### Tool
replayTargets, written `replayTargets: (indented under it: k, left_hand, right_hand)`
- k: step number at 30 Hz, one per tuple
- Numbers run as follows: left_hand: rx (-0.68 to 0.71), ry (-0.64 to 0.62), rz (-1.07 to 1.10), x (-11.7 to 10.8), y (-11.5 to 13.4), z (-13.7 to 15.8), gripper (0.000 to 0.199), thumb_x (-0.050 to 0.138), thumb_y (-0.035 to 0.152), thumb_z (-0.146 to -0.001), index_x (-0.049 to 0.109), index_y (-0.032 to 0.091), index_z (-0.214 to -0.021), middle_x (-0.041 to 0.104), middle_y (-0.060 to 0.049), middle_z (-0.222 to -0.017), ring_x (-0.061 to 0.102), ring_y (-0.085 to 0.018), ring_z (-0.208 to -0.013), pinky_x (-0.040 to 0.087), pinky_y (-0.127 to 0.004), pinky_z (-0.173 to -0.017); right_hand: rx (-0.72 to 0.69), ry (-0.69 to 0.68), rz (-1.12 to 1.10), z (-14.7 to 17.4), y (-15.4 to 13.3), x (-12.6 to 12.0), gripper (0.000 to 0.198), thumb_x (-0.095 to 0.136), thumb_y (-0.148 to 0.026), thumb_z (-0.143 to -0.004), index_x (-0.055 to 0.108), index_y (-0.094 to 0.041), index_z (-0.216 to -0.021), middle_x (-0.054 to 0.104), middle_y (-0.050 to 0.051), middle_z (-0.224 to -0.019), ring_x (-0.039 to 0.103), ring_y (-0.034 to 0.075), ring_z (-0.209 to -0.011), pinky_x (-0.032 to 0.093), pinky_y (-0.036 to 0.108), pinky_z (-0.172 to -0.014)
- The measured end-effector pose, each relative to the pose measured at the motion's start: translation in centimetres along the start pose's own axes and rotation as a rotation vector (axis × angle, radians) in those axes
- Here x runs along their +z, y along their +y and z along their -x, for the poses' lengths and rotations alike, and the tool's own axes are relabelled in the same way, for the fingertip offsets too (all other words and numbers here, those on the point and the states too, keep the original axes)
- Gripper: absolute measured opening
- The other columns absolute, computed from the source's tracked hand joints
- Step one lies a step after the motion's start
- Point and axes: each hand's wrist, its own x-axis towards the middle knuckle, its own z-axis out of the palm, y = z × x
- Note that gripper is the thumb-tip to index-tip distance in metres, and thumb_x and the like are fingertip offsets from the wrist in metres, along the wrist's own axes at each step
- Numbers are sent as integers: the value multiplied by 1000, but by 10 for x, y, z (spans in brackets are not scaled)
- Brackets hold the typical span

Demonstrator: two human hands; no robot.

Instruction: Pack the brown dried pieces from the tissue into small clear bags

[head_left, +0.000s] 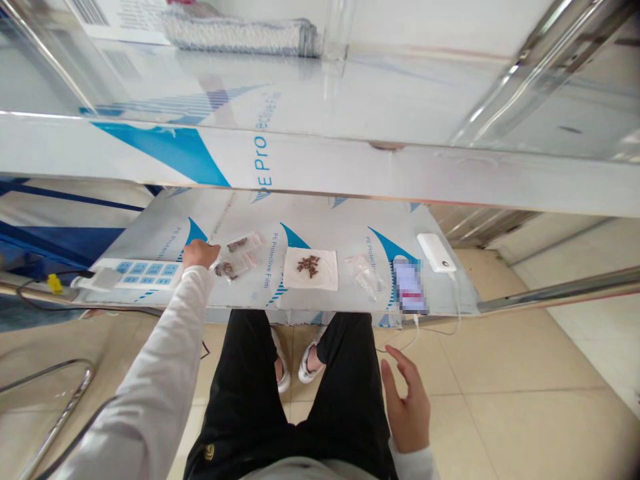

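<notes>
At the left part of the shelf, my left hand [200, 255] is closed, its fingertips at the edge of a small clear plastic bag [226, 271] with dark brown pieces inside. Another such bag [246, 241] lies just beyond it, partly overlapping. To the right of the bags, a heap of small brown pieces [307, 265] rests on a white square sheet [327, 279]. My right hand [407, 403] hangs in the air in front of the shelf, fingers apart, holding nothing. Nearer the right side lie clear plastic bags [364, 275] whose contents I cannot make out.
A white power strip [150, 275] lies left of my left hand. A phone [411, 287] and a white power bank [436, 252] with a cable are at the right. Above, an upper shelf [320, 163] holds a folded grey cloth [240, 35]. Metal posts flank the shelves.
</notes>
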Motion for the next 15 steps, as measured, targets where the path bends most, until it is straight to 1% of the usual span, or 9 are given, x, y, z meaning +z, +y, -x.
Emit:
replayTargets:
  k: [2, 4, 5, 7, 8, 9, 11, 13, 15]
  left_hand:
    - [21, 68, 33, -22, -2, 23, 31, 62, 32, -71, 70, 8, -89, 70, -20, -96, 63, -37, -99, 48, -45, -82]
    - [60, 125, 76, -39, -1, 59, 30, 57, 36, -75, 71, 14, -90, 71, -13, -90, 64, -33, -98, 48, -42, -85]
    - [82, 138, 116, -43, 1, 82, 31, 56, 39, -76, 71, 16, -88, 72, -10, -84, 65, -30, -94, 48, -40, -84]
    - [147, 150, 366, -45, 9, 133, 29, 56, 41, -77, 70, 16, -84, 71, -6, -75, 67, -25, -82, 50, -35, -78]
    - [200, 99, 501, -41, 14, 159, 30, 57, 43, -77, 69, 16, -84, 71, -5, -73, 67, -22, -75, 51, -31, -74]
    - [251, 13, 634, -37, 19, 185, 30, 58, 44, -77, 68, 17, -83, 71, -4, -73, 67, -19, -70, 51, -29, -70]
    - [339, -216, 860, -24, 25, 229, 28, 60, 44, -77, 67, 16, -81, 71, -4, -74, 66, -17, -68, 51, -25, -67]
    - [371, -409, 1032, -11, 24, 258, 26, 60, 41, -80, 65, 16, -83, 71, -5, -78, 66, -17, -71, 52, -24, -67]
    - [376, -501, 1114, -2, 16, 271, 24, 59, 39, -82, 65, 15, -86, 72, -6, -83, 67, -17, -75, 52, -24, -70]
  right_hand:
    - [-15, -27, -9, -10, -16, 3, 29, 55, -37, -85, 62, -22, -109, 64, 11, -112, 58, 27, -107, 46, 47, -94]
    - [-10, -76, -58, -19, -38, 11, 24, 55, -35, -86, 65, -23, -105, 66, 9, -108, 61, 25, -102, 48, 43, -91]
    - [-6, -110, -108, -23, -50, 17, 23, 55, -34, -86, 66, -23, -103, 67, 9, -106, 63, 24, -99, 49, 40, -90]
    - [-8, -182, -244, -30, -78, 34, 21, 54, -33, -88, 67, -22, -100, 69, 8, -103, 65, 22, -95, 51, 36, -85]
    - [-10, -216, -311, -33, -93, 43, 21, 53, -32, -89, 67, -21, -100, 69, 9, -103, 65, 21, -95, 52, 34, -84]
    - [-12, -248, -363, -36, -107, 53, 22, 53, -33, -89, 66, -21, -101, 69, 9, -103, 65, 21, -94, 53, 33, -82]
    - [3, -321, -416, -40, -130, 71, 22, 55, -34, -88, 67, -19, -99, 69, 9, -101, 66, 20, -91, 53, 31, -79]
    - [65, -400, -452, -40, -145, 82, 23, 59, -38, -85, 69, -18, -94, 71, 8, -94, 67, 21, -85, 54, 29, -74]
    - [160, -487, -518, -38, -149, 86, 27, 61, -42, -83, 71, -17, -90, 73, 7, -86, 68, 21, -80, 55, 29, -69]
